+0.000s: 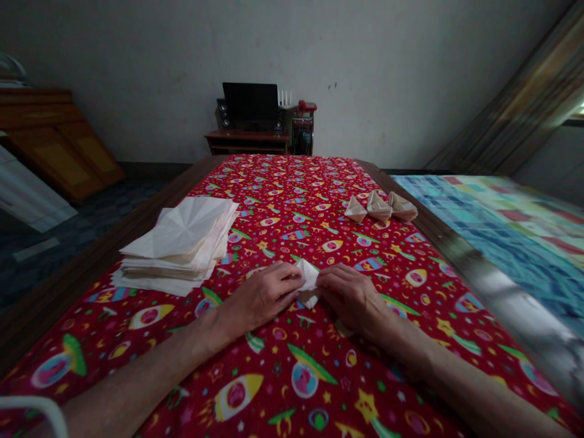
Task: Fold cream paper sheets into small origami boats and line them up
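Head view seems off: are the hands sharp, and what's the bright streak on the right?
Head view: the left hand, right hand and folded paper look fairly sharp; glare washes the table's wooden edge, the bedspread beyond looks smeared, and wide-lens distortion bends it.

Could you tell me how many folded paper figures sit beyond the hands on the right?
3, in a row on the red tablecloth: left figure, middle figure, right figure.

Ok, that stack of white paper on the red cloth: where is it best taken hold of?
Probably by its near edge, from the person's side, with the left hand sliding under and the thumb on top. The stack lies flat and loose, its sheets splayed there, so a whole-pile pinch seems safer than the creased top sheet.
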### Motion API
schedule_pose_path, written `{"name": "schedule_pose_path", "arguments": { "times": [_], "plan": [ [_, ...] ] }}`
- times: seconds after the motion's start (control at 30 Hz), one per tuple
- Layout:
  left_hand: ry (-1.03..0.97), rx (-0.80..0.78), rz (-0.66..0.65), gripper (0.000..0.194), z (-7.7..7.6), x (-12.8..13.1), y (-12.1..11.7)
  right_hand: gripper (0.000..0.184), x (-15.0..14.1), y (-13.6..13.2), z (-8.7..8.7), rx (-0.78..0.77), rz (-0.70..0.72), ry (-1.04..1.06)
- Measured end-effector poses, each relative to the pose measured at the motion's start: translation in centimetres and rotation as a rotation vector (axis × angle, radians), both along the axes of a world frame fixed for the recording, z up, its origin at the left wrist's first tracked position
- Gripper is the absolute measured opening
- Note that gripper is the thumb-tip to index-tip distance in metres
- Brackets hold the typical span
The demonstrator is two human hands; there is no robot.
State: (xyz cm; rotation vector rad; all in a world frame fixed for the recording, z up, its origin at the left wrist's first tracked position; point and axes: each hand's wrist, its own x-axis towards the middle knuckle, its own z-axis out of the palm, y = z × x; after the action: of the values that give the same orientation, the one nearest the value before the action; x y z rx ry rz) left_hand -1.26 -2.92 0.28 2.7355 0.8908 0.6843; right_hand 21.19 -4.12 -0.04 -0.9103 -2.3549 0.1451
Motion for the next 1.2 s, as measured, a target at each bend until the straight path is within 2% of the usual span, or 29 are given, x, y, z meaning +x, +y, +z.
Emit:
{"name": "schedule_pose_path", "arguments": {
  "times": [0.07, 0.13, 0.17, 0.27, 0.37, 0.53, 0.63, 0.8, 0.97, 1.2],
  "plan": [
    [-0.026, 0.023, 0.025, 0.02, -0.2, 0.1, 0.1, 0.015, 0.0, 0.0, -0.1, -0.009, -0.062, 0.045],
    [-0.045, 0.041, 0.041, 0.019, -0.4, 0.2, 0.2, 0.026, 0.0, 0.0, -0.2, 0.022, -0.091, 0.027],
    [-0.05, 0.046, 0.041, 0.019, -0.4, 0.2, 0.2, 0.028, -0.1, 0.0, -0.1, 0.041, -0.076, -0.014],
    [-0.078, 0.052, 0.038, 0.017, -0.3, 0.2, 0.1, 0.016, -0.2, 0.3, -0.1, 0.082, 0.015, -0.144],
    [-0.097, 0.039, 0.054, 0.015, -0.1, 0.2, -0.2, 0.017, -0.2, 0.5, 0.0, 0.097, 0.031, -0.102],
    [-0.128, -0.004, 0.073, 0.011, -0.2, 0.1, -0.2, 0.02, -0.4, 0.5, 0.3, -0.061, 0.007, -0.029],
    [-0.208, -0.085, 0.17, 0.009, -0.6, 0.1, 0.2, 0.02, -0.6, 0.9, 0.3, -0.137, -0.044, 0.022],
    [-0.186, -0.14, 0.294, 0.013, -0.7, 0.2, 0.6, 0.021, -1.0, 1.5, 0.2, -0.131, -0.197, -0.012],
    [-0.091, -0.076, 0.297, 0.015, -0.6, 0.4, 0.4, 0.024, -1.3, 1.4, 0.2, -0.079, -0.256, -0.085],
    [-0.113, -0.143, 0.242, 0.008, -1.0, -0.3, 0.9, 0.023, -1.3, 1.4, 0.1, -0.11, -0.285, -0.105]
  ]
}}
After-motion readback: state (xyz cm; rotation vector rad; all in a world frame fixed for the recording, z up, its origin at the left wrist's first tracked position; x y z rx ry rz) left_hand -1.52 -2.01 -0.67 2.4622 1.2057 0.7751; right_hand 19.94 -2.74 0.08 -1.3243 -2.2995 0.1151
